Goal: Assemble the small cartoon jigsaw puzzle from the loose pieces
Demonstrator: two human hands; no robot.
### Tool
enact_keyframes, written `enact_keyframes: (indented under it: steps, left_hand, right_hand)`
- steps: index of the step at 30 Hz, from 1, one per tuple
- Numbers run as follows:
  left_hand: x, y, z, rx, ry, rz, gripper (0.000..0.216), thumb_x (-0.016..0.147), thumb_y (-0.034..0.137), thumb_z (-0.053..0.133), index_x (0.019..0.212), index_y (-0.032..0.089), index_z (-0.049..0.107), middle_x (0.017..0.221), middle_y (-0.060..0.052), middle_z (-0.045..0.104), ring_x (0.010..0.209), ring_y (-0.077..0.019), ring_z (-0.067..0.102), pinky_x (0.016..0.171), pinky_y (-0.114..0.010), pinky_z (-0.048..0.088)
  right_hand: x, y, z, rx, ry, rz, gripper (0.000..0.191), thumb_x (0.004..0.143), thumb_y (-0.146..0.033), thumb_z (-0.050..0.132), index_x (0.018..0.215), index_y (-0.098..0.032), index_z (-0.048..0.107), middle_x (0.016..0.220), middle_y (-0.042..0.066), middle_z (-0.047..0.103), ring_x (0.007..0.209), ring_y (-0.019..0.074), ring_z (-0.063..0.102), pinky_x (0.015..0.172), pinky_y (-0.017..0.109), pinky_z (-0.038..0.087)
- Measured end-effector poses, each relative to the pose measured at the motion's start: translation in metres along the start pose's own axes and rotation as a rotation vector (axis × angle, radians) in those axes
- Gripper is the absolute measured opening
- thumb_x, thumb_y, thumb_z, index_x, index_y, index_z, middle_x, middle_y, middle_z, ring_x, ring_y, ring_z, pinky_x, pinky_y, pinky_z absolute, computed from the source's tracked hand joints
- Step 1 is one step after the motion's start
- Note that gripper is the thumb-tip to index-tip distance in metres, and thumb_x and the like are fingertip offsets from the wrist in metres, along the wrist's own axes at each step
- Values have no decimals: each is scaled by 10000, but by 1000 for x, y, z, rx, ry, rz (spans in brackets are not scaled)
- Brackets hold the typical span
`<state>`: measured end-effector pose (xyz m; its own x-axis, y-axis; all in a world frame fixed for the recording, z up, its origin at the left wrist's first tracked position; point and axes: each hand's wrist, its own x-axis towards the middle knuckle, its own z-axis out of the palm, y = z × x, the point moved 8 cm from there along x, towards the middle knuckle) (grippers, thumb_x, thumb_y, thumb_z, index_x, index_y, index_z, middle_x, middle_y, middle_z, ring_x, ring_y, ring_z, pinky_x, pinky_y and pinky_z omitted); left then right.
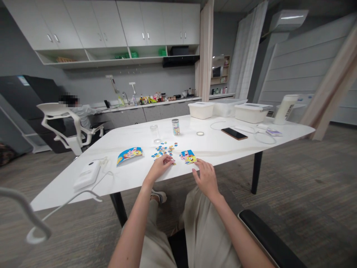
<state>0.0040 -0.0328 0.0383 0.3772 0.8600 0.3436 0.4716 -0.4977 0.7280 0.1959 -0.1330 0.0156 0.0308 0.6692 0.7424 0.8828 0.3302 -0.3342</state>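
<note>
Curled at the near edge of a pile of loose jigsaw pieces [161, 149], my left hand [160, 167] has its fingers and thumb drawn together, with a small puzzle piece [174, 163] showing at the tips. My right hand [206, 178] is open near the table's front edge, its fingertips by the lower right corner of a partly joined jigsaw puzzle [188, 156] with a yellow cartoon figure on blue. To the left lies a curved picture sheet [130, 154] with similar cartoon art. Behind the pieces stand a clear plastic jar [154, 133] and a printed can [175, 127].
On the white table [156, 178] are a round lid [200, 133], a phone [234, 133], white cables, a white power strip [88, 174], lidded bins [201, 110] and a tall bottle [286, 109]. A person [80, 113] sits on a white chair [63, 119] at the counter.
</note>
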Motion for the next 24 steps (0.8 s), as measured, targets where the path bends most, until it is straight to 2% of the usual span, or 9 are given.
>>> enact_keyframes:
  steps: [5,13,16,20,24]
  left_hand:
    - [1,3,1,-9,-39,-15,198,823,386,599,879,204,651,860,-33,739,821,-185,670,794,-319,508]
    - [2,-3,0,62,-16,-19,154,820,337,609,888,207,657,830,-17,711,801,-182,651,775,-315,499]
    - [2,1,1,137,-22,24,195,844,349,592,919,201,695,888,-40,698,841,-189,637,789,-321,495]
    - [0,14,9,230,-103,137,235,867,357,575,948,219,747,962,-63,655,920,-202,612,862,-345,483]
    - [0,12,9,232,-80,123,214,867,318,571,942,196,729,944,-61,659,914,-198,614,860,-346,483]
  right_hand:
    - [0,-1,0,-16,-1,12,282,965,-305,431,1136,-151,593,1238,135,627,1160,249,540,1020,415,350]
    - [1,-1,-1,-18,-20,15,272,963,-306,442,1137,-154,586,1246,132,620,1163,247,540,1021,412,350]
    - [1,-1,-1,-15,-22,21,272,963,-307,443,1135,-151,585,1245,132,620,1163,248,538,1024,411,350]
    - [1,-1,-1,-15,-19,25,273,963,-310,445,1136,-151,584,1246,130,620,1166,247,538,1023,412,351]
    - [1,0,-1,-22,-21,25,272,962,-308,443,1134,-153,586,1247,131,621,1163,247,540,1023,416,352]
